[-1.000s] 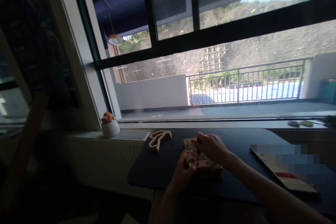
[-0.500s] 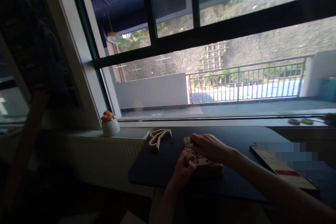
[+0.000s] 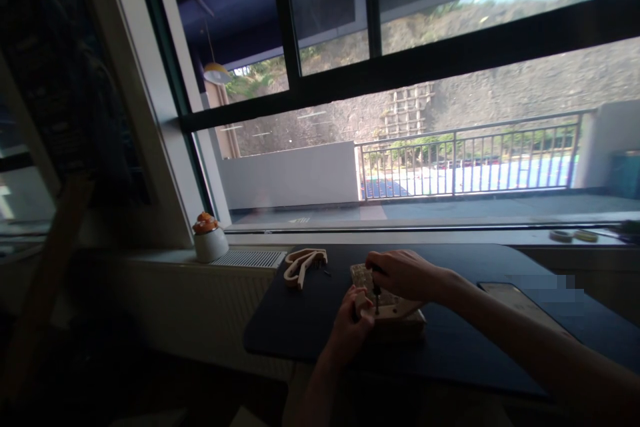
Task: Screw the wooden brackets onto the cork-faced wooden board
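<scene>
My right hand is closed from above round the dark handle of an upright screwdriver. The tip of its shaft meets a pale wooden piece, close to a dark hole. My left hand is closed on the left end of this wooden piece, with thumb and fingers wrapped about it. Beneath lies a block-like stack or box, its make too dark to tell. Behind the hands shows a light, patterned panel, partly covered by my right hand.
Curved wooden parts lie at the table's left, beside several small dark screws. A lit, flat screen device rests at the right. A white jar with an orange top stands on the sill. Tape rolls sit by the window.
My right hand has turned and risen a little, so more of the screwdriver shows. The device's screen no longer shows a red band. My left hand keeps its hold.
</scene>
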A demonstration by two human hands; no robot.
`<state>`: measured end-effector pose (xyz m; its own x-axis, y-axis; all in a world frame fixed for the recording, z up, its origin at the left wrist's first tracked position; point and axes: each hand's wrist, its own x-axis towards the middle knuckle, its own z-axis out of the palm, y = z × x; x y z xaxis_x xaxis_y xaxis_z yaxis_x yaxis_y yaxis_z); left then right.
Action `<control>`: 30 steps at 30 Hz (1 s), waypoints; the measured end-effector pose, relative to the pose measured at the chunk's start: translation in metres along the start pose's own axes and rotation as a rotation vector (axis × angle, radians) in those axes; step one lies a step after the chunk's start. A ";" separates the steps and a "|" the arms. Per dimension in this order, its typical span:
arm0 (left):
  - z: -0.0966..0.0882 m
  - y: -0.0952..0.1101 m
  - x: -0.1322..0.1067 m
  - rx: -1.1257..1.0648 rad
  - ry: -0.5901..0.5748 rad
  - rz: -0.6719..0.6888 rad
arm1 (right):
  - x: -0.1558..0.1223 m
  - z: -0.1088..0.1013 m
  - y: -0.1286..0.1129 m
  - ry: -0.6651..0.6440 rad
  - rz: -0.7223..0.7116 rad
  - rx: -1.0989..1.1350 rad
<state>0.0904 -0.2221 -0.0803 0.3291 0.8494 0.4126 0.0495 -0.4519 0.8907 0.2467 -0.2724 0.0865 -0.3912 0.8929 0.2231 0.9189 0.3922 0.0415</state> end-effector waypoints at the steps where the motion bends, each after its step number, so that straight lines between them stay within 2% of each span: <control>1: 0.000 0.000 0.000 0.001 -0.003 0.003 | -0.001 -0.003 0.002 -0.010 -0.032 0.015; 3: 0.001 0.001 0.000 0.003 -0.009 0.003 | -0.003 -0.006 0.004 -0.023 -0.075 0.036; 6: 0.001 0.002 0.000 0.006 -0.015 0.001 | -0.003 -0.005 0.004 -0.019 -0.068 0.040; 15: 0.001 0.004 0.000 0.013 -0.015 0.004 | 0.007 0.012 0.001 0.062 0.129 -0.046; 18: 0.001 0.004 0.001 0.012 -0.016 0.001 | 0.005 0.008 0.002 0.053 0.101 -0.029; 24: 0.000 0.003 0.000 -0.008 -0.029 -0.006 | 0.002 -0.002 0.008 -0.022 -0.047 0.092; 27: 0.001 0.003 0.000 -0.024 -0.034 -0.014 | 0.008 0.000 0.007 -0.018 -0.020 0.122; 30: -0.001 0.002 0.001 -0.056 -0.044 -0.026 | 0.014 0.007 0.008 0.032 0.068 0.146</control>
<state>0.0903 -0.2220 -0.0775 0.3698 0.8474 0.3810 0.0061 -0.4123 0.9110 0.2479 -0.2557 0.0834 -0.3240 0.9121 0.2514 0.9253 0.3608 -0.1167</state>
